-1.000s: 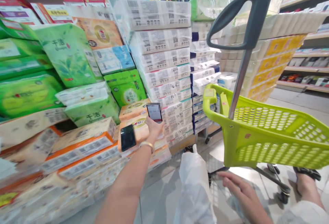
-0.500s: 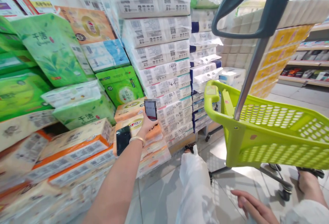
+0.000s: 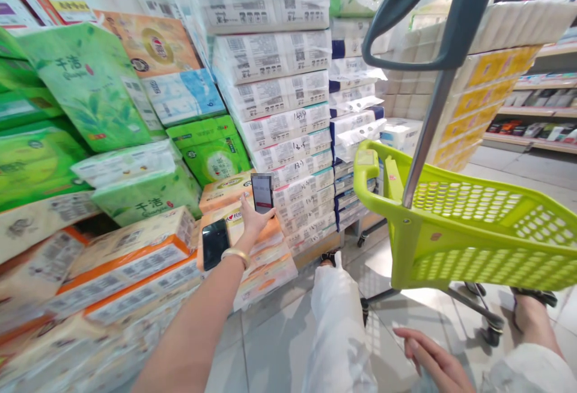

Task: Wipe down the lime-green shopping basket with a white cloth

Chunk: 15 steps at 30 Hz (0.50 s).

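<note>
Lit smartphone (image 3: pixel 262 193) upright, black smartphone (image 3: pixel 215 244) beside

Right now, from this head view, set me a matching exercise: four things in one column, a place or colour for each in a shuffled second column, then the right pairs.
Things:
1. gold bangle
2. black-screened phone
3. right hand
4. shopping basket

Places and colours:
A. lime green
B. low at lower right, holding nothing
C. around the left wrist
D. just past that wrist, in front of tissue packs

Pairs: 1-C, 2-D, 3-B, 4-A
</note>
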Available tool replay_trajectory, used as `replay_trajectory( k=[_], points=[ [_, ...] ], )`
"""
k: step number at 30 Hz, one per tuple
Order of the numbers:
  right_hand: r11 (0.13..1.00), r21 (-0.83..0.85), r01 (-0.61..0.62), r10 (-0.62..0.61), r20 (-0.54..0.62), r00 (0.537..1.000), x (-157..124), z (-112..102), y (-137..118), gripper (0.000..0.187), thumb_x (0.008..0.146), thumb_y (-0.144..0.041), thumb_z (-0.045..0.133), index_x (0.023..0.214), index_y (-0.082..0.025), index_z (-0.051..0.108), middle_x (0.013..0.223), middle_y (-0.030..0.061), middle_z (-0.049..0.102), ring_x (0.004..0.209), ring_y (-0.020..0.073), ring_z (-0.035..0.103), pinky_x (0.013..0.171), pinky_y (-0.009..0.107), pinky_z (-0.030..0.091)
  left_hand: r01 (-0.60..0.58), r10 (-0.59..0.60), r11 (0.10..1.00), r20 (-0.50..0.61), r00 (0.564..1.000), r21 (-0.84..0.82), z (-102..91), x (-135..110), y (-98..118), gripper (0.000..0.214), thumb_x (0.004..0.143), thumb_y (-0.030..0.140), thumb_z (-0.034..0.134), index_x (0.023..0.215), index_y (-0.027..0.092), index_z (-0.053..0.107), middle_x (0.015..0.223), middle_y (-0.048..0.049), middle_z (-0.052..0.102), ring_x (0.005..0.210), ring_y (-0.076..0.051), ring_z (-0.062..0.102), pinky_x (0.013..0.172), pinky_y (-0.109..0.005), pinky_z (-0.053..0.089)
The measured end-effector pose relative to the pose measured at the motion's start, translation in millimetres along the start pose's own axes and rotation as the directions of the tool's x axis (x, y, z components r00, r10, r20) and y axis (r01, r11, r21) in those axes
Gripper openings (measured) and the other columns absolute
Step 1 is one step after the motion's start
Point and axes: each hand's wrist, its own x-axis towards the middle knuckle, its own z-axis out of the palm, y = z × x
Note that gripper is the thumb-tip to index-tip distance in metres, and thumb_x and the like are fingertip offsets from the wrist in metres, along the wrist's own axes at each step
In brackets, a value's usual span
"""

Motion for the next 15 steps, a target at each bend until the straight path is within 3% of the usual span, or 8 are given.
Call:
replay_trajectory(
  k=[3, 5, 7, 9, 11, 12, 13, 15],
  points=[
    [0.993, -0.074, 0.089, -0.094, -0.078, 0.993, 19.3, -30.7, -5.9, 0.047, 0.073, -0.064, 0.063, 0.096, -0.026, 0.076, 0.092, 0.0048, 0.073, 0.091, 0.0251, 0.068, 0.075, 0.027, 0.056, -0.050, 0.052, 0.998, -0.073, 0.996, 0.029, -1.1, -27.4, 21.2, 0.092, 0.057, 0.027, 0.082, 0.135, 0.019, 0.034, 0.143, -0.0162, 0.037, 0.136, -0.033, 0.031, 0.115, -0.052, 0.024],
    [0.980, -0.075, 0.184, -0.195, -0.184, 0.963, 31.7, -47.2, -21.6, 0.050, 0.077, -0.063, 0.059, 0.108, -0.026, 0.073, 0.097, 0.0053, 0.072, 0.097, 0.0253, 0.066, 0.079, 0.027, 0.055, 0.007, -0.012, 0.994, -0.041, 0.999, -0.109, 0.3, -63.2, 43.9, 0.080, 0.065, 0.035, 0.076, 0.133, 0.018, 0.037, 0.136, -0.0164, 0.042, 0.131, -0.032, 0.039, 0.111, -0.051, 0.031],
    [0.957, -0.041, 0.288, -0.291, -0.202, 0.935, 34.6, -47.2, -44.9, 0.051, 0.084, -0.060, 0.052, 0.120, -0.026, 0.066, 0.101, 0.0052, 0.070, 0.102, 0.0243, 0.064, 0.083, 0.028, 0.054, 0.119, -0.041, 0.931, 0.225, 0.973, -0.344, 3.0, -114.1, 72.3, 0.064, 0.076, 0.045, 0.066, 0.130, 0.021, 0.042, 0.129, -0.0134, 0.049, 0.123, -0.029, 0.047, 0.106, -0.049, 0.039],
    [0.925, 0.015, 0.380, -0.379, -0.005, 0.925, 25.1, -27.0, -69.6, 0.057, 0.089, -0.057, 0.047, 0.136, -0.027, 0.053, 0.117, 0.0061, 0.065, 0.114, 0.0249, 0.060, 0.092, 0.032, 0.052, 0.343, -0.004, 0.781, 0.546, 0.838, -0.522, 6.0, -173.1, 103.3, 0.058, 0.081, 0.052, 0.060, 0.129, 0.023, 0.047, 0.126, -0.0119, 0.053, 0.118, -0.027, 0.053, 0.101, -0.046, 0.044],
    [0.894, 0.098, 0.436, -0.447, 0.171, 0.878, 7.8, 5.4, -89.0, 0.065, 0.092, -0.059, 0.041, 0.147, -0.027, 0.036, 0.138, 0.0078, 0.053, 0.130, 0.0263, 0.048, 0.103, 0.038, 0.046, 0.559, 0.070, 0.596, 0.730, 0.679, -0.577, 7.8, -227.8, 132.5, 0.066, 0.077, 0.054, 0.063, 0.134, 0.026, 0.047, 0.129, -0.0119, 0.054, 0.119, -0.029, 0.055, 0.098, -0.046, 0.047],
    [0.867, 0.149, 0.475, -0.497, 0.201, 0.844, -0.9, 21.2, -95.8, 0.067, 0.092, -0.062, 0.036, 0.149, -0.027, 0.032, 0.144, 0.0082, 0.047, 0.134, 0.0264, 0.044, 0.104, 0.039, 0.045, 0.605, 0.079, 0.544, 0.753, 0.654, -0.582, 7.9, -249.5, 145.0, 0.069, 0.074, 0.053, 0.068, 0.134, 0.026, 0.049, 0.130, -0.0117, 0.055, 0.118, -0.029, 0.056, 0.100, -0.045, 0.046],
    [0.848, 0.181, 0.499, -0.528, 0.197, 0.826, -8.3, 33.8, -101.1, 0.066, 0.093, -0.063, 0.031, 0.150, -0.029, 0.029, 0.147, 0.0079, 0.044, 0.135, 0.0252, 0.043, 0.105, 0.039, 0.045, 0.614, 0.057, 0.532, 0.748, 0.661, -0.583, 7.2, -266.0, 155.4, 0.068, 0.072, 0.049, 0.072, 0.132, 0.025, 0.052, 0.131, -0.0117, 0.056, 0.122, -0.029, 0.054, 0.105, -0.042, 0.042],
    [0.823, 0.211, 0.527, -0.565, 0.222, 0.795, -16.7, 43.5, -111.5, 0.064, 0.095, -0.062, 0.020, 0.152, -0.031, 0.022, 0.151, 0.0074, 0.039, 0.137, 0.0239, 0.041, 0.106, 0.042, 0.044, 0.629, -0.126, 0.487, 0.664, 0.737, -0.606, 3.6, -283.1, 169.0, 0.057, 0.070, 0.041, 0.076, 0.122, 0.026, 0.061, 0.132, -0.0100, 0.058, 0.125, -0.027, 0.053, 0.105, -0.034, 0.042]
  ],
)
